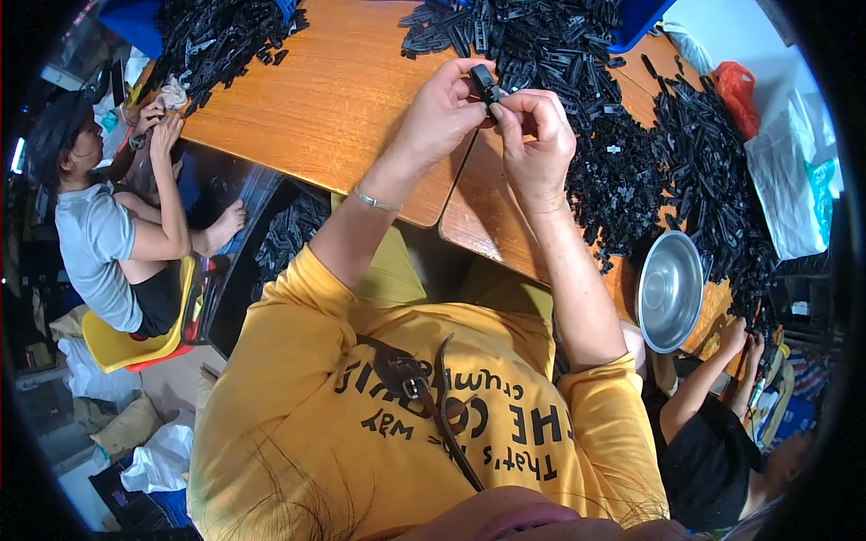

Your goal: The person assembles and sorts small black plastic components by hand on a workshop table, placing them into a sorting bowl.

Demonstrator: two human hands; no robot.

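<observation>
Over the table [298, 90], the left hand [439, 115] and right hand [539, 149] jointly pinch a black plastic part [484, 83]; a metal bowl [670, 293] sits on the table's right side.

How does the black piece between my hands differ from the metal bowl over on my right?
The black piece is small, narrow and elongated; the metal bowl is larger and round. The black piece is dark, whereas the metal bowl is silvery. Your left hand and right hand hold the black piece, while neither touches the metal bowl.
</observation>
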